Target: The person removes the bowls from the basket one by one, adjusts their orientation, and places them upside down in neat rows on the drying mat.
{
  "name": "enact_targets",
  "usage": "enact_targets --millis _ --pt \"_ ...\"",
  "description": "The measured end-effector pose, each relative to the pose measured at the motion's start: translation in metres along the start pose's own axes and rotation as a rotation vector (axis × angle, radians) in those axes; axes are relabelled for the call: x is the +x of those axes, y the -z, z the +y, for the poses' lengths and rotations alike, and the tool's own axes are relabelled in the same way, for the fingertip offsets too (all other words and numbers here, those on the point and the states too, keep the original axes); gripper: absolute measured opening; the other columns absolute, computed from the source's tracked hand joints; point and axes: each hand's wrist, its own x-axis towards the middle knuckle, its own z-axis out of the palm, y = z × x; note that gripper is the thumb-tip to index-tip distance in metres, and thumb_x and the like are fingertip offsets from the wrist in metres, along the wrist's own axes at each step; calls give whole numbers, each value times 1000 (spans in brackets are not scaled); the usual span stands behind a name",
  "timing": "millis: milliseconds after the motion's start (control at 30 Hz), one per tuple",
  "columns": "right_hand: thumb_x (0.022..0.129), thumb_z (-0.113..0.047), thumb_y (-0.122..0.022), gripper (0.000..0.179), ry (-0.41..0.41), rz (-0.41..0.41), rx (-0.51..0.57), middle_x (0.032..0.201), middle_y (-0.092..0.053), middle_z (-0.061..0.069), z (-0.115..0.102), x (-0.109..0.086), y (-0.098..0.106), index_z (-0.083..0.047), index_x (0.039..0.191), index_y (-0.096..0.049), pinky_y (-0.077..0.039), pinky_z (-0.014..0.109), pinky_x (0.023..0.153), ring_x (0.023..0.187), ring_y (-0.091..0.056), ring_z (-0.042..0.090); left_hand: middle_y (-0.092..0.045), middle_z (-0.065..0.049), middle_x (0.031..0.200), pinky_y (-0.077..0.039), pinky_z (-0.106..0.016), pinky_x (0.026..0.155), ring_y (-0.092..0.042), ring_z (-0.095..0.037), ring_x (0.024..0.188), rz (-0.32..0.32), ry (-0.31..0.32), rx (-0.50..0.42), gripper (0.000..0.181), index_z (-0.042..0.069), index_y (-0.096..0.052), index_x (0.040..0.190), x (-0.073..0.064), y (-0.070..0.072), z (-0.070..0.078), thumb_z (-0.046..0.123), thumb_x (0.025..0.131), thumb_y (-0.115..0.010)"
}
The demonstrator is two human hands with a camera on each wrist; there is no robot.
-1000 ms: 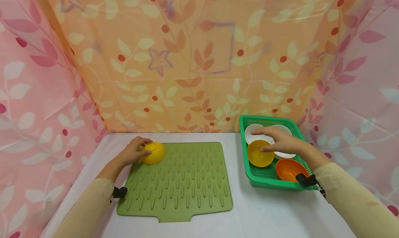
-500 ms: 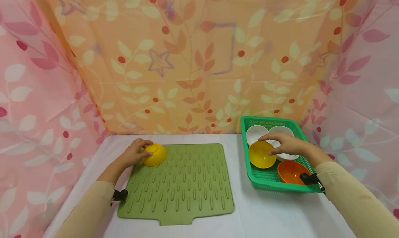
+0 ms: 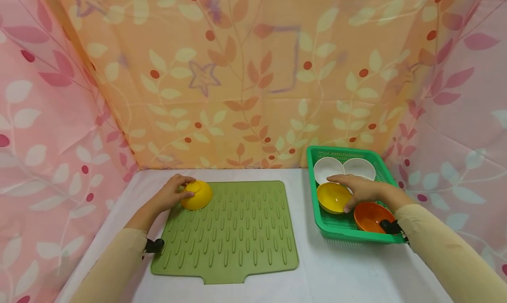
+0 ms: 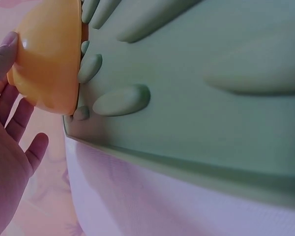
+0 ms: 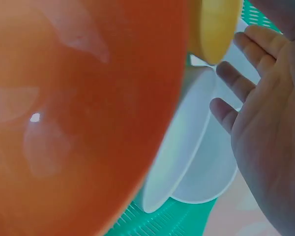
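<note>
On the far left corner of a green draining mat [image 3: 237,223], a yellow bowl [image 3: 200,196] lies upside down. My left hand [image 3: 172,195] holds it near its base, the thumb on its side in the left wrist view. To the right, a second yellow bowl [image 3: 330,198] tilts inside a green basket [image 3: 344,236]. My right hand [image 3: 364,192] grips its right side, thumb at the near rim and fingers at the far rim. Beside that hand is an orange bowl [image 3: 370,217], which fills much of the right wrist view.
Two white bowls, one at the left [image 3: 328,168] and one at the right [image 3: 361,167], lie at the back of the basket, with more white ware partly hidden below. A white cloth [image 3: 273,290] covers the table. Patterned curtains [image 3: 245,74] enclose the back and sides.
My right hand has come down onto the yellow bowl in the basket and taken hold of its rim, and the bowl has tilted. My left hand stays on the other yellow bowl.
</note>
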Motion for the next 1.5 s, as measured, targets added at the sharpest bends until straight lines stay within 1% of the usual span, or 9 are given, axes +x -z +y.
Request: enact_targets --millis 233,500,767,967,1100,1200,1267,1400,1500 --pt "68 -37 -95 116 -34 -53 20 162 -33 22 1 4 -6 -11 160 -29 -31 76 107 141 -31 51 -52 -15 126 -38 -64 104 -46 -36 122 -8 4 -13 49 8 -59 140 0 0 2 24 96 -73" --pt "68 -45 -92 107 -12 -2 -27 154 -44 20 -1 5 -5 -8 155 -40 -40 67 105 134 -41 43 -53 -17 125 -38 -64 103 -47 -37 120 7 -9 -18 48 6 -60 139 0 -1 2 23 96 -74" --pt "73 -48 -87 98 30 122 18 151 -47 24 -12 -12 10 -4 150 -47 -36 71 106 133 -42 46 -53 -16 124 -38 -63 103 -47 -37 119 6 -10 -28 48 7 -60 139 0 -1 2 24 96 -74" --pt "76 -47 -86 95 20 236 26 150 -46 26 -24 -22 18 -3 151 -46 -37 70 105 133 -41 45 -52 -15 126 -37 -63 104 -46 -35 121 0 1 -31 49 8 -60 140 -1 1 0 23 96 -74" --pt "75 -52 -87 98 21 347 -41 149 -46 25 -34 -25 20 -2 150 -47 -22 71 110 135 -35 46 -52 -15 126 -38 -63 104 -46 -36 121 -1 1 -29 49 9 -59 140 -1 1 -1 25 96 -74" --pt "73 -56 -87 102 15 421 -102 147 -48 24 -47 -27 22 -3 150 -48 -9 73 110 137 -31 47 -52 -15 125 -38 -63 104 -46 -36 121 0 6 -29 49 9 -60 140 -1 1 -1 25 96 -74" --pt "72 -56 -87 103 6 453 -115 148 -47 23 -60 -33 25 -4 151 -47 -5 72 113 137 -30 47 -52 -16 125 -38 -63 105 -46 -37 121 -1 7 -26 49 8 -60 139 0 0 0 25 96 -74" --pt "73 -56 -88 103 0 505 -85 150 -44 22 -90 -42 26 -4 152 -45 -2 71 116 140 -28 47 -53 -17 124 -39 -63 103 -47 -38 120 1 6 -15 49 7 -60 139 0 0 0 25 95 -75" --pt "72 -56 -88 104 -7 542 -60 150 -44 23 -107 -46 23 -4 151 -45 -5 71 115 139 -29 46 -52 -17 124 -39 -63 103 -47 -38 119 0 3 -13 49 7 -60 139 1 0 1 25 95 -74"
